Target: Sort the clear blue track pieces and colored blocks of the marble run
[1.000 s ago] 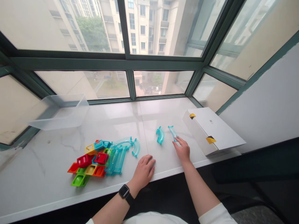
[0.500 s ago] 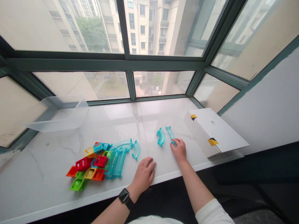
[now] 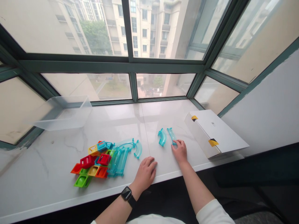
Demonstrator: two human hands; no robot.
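Note:
My right hand (image 3: 179,151) has its fingertips closed on the near end of a see-through blue wavy track piece (image 3: 171,133), which lies on the white counter. Just left of that piece is a curved blue track piece (image 3: 162,137), apart from it. My left hand (image 3: 146,170) rests on the counter near its front edge, fingers loosely laid out and holding nothing. To its left lies a group of straight and curved clear blue track pieces (image 3: 120,161). Against them sits a pile of red, yellow, green, orange and blue plastic blocks (image 3: 93,170).
A clear plastic bin (image 3: 63,123) stands at the back left by the window. On the right is a white box (image 3: 216,132) with yellow-and-black tape. The counter's front edge (image 3: 93,194) runs below the blocks and under my wrists. Window frames (image 3: 161,67) border the back.
The view has shifted slightly, so things on the left sit a little further right. My hands and the track pieces keep nearly the same places on the counter.

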